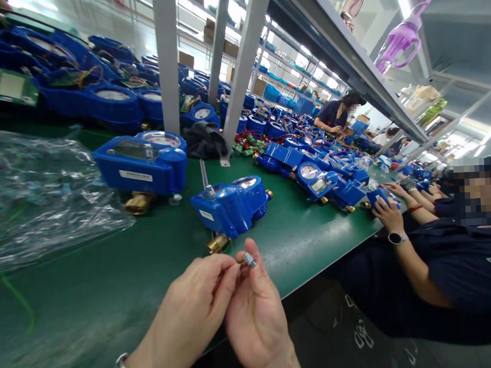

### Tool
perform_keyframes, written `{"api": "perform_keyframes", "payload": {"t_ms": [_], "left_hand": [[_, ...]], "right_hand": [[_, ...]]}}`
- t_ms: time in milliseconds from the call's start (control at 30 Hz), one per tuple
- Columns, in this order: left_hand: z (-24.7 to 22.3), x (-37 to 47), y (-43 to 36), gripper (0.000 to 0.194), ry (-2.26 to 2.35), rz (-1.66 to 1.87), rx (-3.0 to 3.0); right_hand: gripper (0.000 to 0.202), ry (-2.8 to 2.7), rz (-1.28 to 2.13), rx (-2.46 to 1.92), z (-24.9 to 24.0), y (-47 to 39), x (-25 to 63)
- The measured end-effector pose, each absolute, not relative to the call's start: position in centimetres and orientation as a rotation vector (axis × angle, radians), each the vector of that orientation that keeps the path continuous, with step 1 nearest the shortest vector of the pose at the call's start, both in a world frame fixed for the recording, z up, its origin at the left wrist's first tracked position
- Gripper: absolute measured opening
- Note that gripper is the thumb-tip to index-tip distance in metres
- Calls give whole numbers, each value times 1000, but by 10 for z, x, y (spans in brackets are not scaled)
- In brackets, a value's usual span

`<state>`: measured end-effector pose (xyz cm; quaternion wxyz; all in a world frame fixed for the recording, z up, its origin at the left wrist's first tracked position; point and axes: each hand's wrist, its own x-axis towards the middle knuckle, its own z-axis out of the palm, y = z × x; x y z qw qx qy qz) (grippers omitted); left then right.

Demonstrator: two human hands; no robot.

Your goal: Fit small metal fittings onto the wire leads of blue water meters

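Note:
Near the front edge of the green table, my right hand [257, 308] pinches a small grey-white part [249, 259] between thumb and finger. My left hand [191, 300], with a bracelet at its wrist, presses its thumb and forefinger together right beside that part; what they hold is too small to make out. Just beyond my hands lies a blue meter [230, 205] with a brass fitting and a clear upright stick at its back. Another blue meter [141, 164] with a white label stands behind it to the left.
A clear plastic bag [46, 198] of small parts covers the table's left side. Grey shelf posts [167, 62] rise behind the meters. Many blue meters [310, 173] fill the back and right. A person [419, 252] at the right handles one; a purple bottle [402, 39] stands overhead.

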<state>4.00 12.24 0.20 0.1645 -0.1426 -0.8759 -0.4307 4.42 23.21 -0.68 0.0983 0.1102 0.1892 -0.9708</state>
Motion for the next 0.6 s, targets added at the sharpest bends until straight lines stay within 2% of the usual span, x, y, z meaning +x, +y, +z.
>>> {"api": "perform_keyframes", "payload": {"t_ms": [167, 333, 600], "left_hand": [[1, 40, 124, 28, -2490, -1222, -406], [-3, 41, 124, 24, -2504, -1236, -402], [5, 42, 124, 28, -2466, -1301, -459]], "right_hand": [[37, 474, -2845, 359, -7, 231, 46], [32, 506, -2858, 286, -11, 230, 48], [31, 1027, -2970, 235, -20, 228, 51]]}}
